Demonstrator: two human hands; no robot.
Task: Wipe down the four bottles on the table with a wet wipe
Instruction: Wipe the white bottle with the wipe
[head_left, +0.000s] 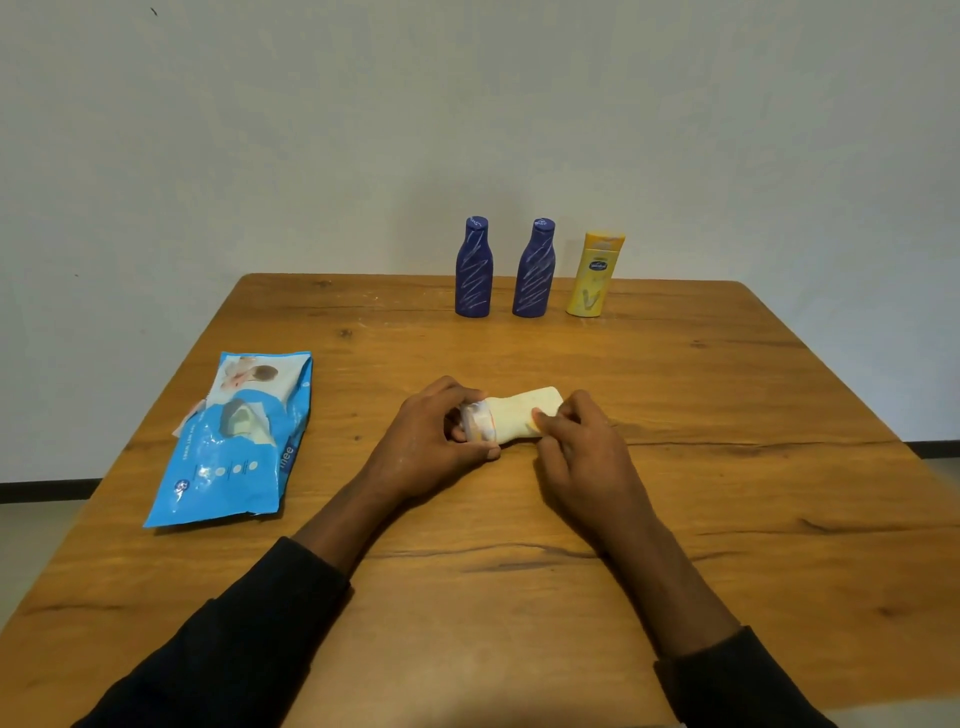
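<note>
Both hands meet mid-table on the fourth bottle (519, 415), which lies on its side wrapped in a pale wipe (540, 402). The left hand (434, 447) is curled around the cap end, fingers closed on it; the right hand (582, 447) pinches the wrapped body, thumb pressed on the wipe. Dark sleeves (249, 649) cover both forearms. Far back stand two blue bottles (473, 267) (535, 270) streaked white, and a yellow bottle (595, 275) right of them, all upright and well clear. A blue wipe pack (234, 441) lies flat at left. Wooden table (727, 467), plain pale wall (311, 130) behind.
</note>
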